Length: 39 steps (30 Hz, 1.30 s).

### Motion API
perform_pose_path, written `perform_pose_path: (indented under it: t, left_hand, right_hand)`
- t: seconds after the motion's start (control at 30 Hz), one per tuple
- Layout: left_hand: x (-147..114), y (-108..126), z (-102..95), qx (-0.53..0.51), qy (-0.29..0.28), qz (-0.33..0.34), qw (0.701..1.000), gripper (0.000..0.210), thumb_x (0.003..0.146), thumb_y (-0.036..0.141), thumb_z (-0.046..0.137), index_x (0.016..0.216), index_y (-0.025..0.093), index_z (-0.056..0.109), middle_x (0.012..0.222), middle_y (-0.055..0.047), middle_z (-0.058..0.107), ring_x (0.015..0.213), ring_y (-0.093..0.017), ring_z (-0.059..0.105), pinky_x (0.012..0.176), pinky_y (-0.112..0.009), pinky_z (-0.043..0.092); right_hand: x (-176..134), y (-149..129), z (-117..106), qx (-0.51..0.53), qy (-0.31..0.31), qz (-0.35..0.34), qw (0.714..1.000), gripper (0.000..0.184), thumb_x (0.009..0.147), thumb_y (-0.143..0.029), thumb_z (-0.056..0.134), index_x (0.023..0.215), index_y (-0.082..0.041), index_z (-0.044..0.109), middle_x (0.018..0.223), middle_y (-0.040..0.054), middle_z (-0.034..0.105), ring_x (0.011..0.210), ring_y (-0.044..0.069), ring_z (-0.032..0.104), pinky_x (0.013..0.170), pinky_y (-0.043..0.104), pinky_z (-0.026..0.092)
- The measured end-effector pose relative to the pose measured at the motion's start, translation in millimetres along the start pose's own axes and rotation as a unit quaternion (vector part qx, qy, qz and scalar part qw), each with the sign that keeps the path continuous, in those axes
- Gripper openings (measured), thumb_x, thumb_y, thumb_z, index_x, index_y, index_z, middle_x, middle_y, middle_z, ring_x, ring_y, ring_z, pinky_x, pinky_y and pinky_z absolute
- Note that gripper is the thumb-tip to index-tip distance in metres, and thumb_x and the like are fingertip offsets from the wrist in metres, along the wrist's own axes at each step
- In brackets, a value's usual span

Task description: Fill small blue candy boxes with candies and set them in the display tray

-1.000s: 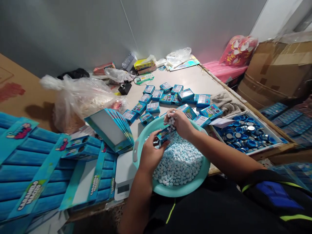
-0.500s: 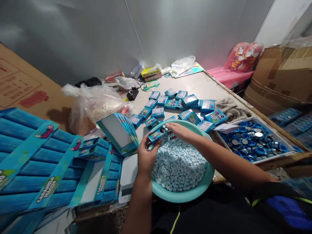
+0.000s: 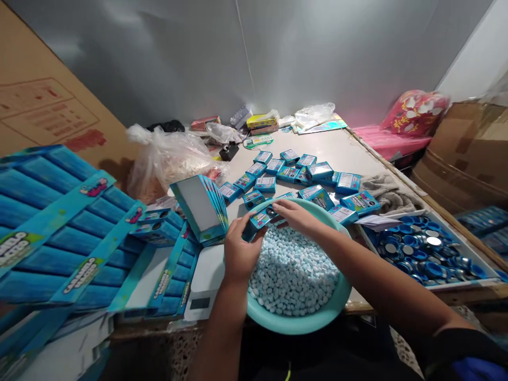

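My left hand (image 3: 242, 244) is wrapped round a small blue candy box (image 3: 262, 217), held tilted above the back left rim of a turquoise basin (image 3: 293, 324). My right hand (image 3: 296, 216) is closed against the box's right end, its fingertips beside a dark round opening in the top face. The rest of its fingers are partly hidden. Pale blue and white candies (image 3: 296, 275) fill the basin below both hands. Behind it, several similar blue boxes (image 3: 288, 173) lie loosely on the table.
Blue display cartons (image 3: 79, 222) are stacked at left, with folded cartons (image 3: 204, 209) and a white scale (image 3: 204, 283) nearer the basin. A white tray of blue-rimmed caps (image 3: 424, 248) and a grey cloth (image 3: 391, 193) lie at right. A plastic bag (image 3: 170, 161) stands behind.
The view has shifted, so the scene sits farther right. White candies at the box's opening are no longer visible there; a dark round opening shows beside my right fingertips.
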<state>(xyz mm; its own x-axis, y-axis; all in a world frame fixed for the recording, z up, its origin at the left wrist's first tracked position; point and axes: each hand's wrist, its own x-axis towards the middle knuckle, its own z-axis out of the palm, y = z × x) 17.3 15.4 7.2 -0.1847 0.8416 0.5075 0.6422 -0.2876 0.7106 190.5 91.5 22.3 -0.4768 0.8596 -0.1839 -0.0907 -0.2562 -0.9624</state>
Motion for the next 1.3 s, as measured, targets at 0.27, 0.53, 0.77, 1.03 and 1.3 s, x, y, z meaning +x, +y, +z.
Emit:
perform_pose_path:
  t: [0.27,0.53,0.77,1.03,1.3]
  left_hand:
    - [-1.3,-7.9,3.1,-0.147,-0.05,-0.048,0.987,0.053,0.076,0.038,0.086,0.125,0.023,0.071,0.117,-0.009,0.075,0.108,-0.028,0.072,0.1,-0.043,0.058]
    - [3.7,-20.3,7.4,-0.296,0.022,-0.027,0.954,0.059,0.078,0.049,0.085,0.124,0.022,0.062,0.118,-0.01,0.072,0.111,-0.026,0.071,0.099,-0.039,0.059]
    - [4.8,-16.7,5.8,-0.283,0.065,-0.025,0.957,0.055,0.079,0.048,0.085,0.119,0.021,0.058,0.115,-0.009,0.07,0.106,-0.023,0.071,0.096,-0.035,0.059]
    - [4.6,-11.8,6.5,-0.239,0.028,-0.064,0.969,0.05,0.076,0.037,0.083,0.116,0.022,0.056,0.112,-0.008,0.071,0.107,-0.024,0.071,0.092,-0.037,0.06]
    - [6.5,-13.2,7.0,-0.227,-0.022,-0.152,0.962,0.057,0.062,0.032,0.089,0.11,0.019,0.06,0.1,-0.008,0.073,0.095,-0.025,0.074,0.08,-0.034,0.062]
  right_hand:
    - [-6.3,-1.4,-0.7,-0.013,-0.051,0.052,0.997,0.026,0.1,-0.048,0.059,0.108,-0.024,0.067,0.116,0.0082,0.067,0.094,0.021,0.063,0.071,0.03,0.055]
    - [7.2,15.0,-6.8,-0.504,0.016,0.025,0.863,0.051,0.107,-0.049,0.034,0.142,-0.019,0.055,0.142,0.0198,0.054,0.123,0.036,0.058,0.099,0.051,0.053]
    - [-2.8,41.0,16.6,-0.623,-0.032,0.007,0.782,0.071,0.083,-0.056,0.076,0.138,-0.014,0.06,0.149,0.0251,0.045,0.141,0.045,0.039,0.111,0.055,0.045]
    - [-22.2,42.4,32.1,-0.644,-0.188,-0.013,0.742,0.097,0.074,-0.072,0.078,0.148,-0.015,0.053,0.144,0.0235,0.054,0.121,0.04,0.062,0.094,0.041,0.056]
    - [-24.8,43.5,36.5,-0.62,-0.218,-0.066,0.751,0.042,0.089,-0.046,0.074,0.114,-0.012,0.073,0.097,0.0149,0.076,0.087,0.03,0.071,0.074,0.034,0.053]
